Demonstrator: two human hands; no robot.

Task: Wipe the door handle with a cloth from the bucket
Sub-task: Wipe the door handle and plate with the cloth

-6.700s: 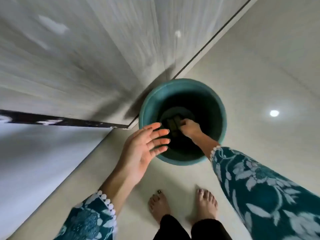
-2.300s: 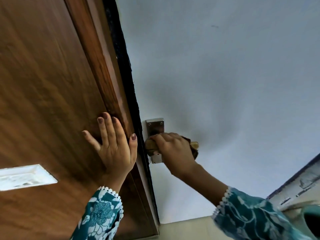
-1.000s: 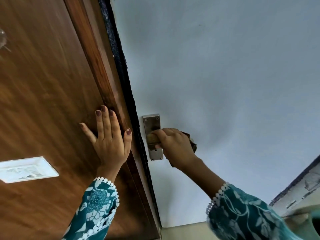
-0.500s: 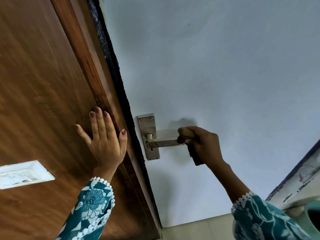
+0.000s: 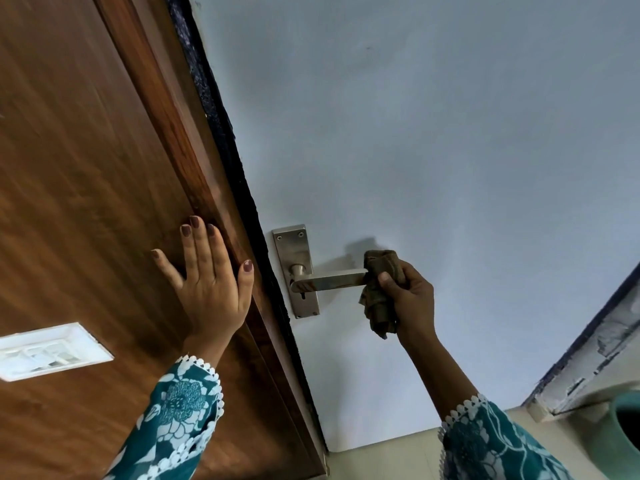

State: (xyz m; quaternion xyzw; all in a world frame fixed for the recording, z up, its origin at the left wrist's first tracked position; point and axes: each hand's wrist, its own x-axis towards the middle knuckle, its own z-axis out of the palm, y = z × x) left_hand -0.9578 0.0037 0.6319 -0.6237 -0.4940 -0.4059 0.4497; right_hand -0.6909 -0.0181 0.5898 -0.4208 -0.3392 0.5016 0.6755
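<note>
The right hand (image 5: 412, 299) was closed around a bunched brownish cloth (image 5: 381, 289); the cloth was wrapped over the free end of the metal door handle (image 5: 329, 282), so that the tip of the lever was hidden inside the folds and the fist sat just to the right of it; a loose tail of cloth hung below the fingers. The rest of the lever lay bare and level, running left to its pivot on the steel backplate (image 5: 294, 268), which was fixed to the pale door (image 5: 433, 150) close beside the dark door edge. The left hand (image 5: 207, 282) was laid flat and open, fingers spread, against the brown wooden panel (image 5: 86, 168), nothing being held in it; its fingertips touched the raised wooden strip beside the door edge. A white switch plate (image 5: 48, 349) was seen on the panel to the lower left. The green bucket (image 5: 623, 434) was only partly seen at the lower right edge, well apart from the cloth.
</note>
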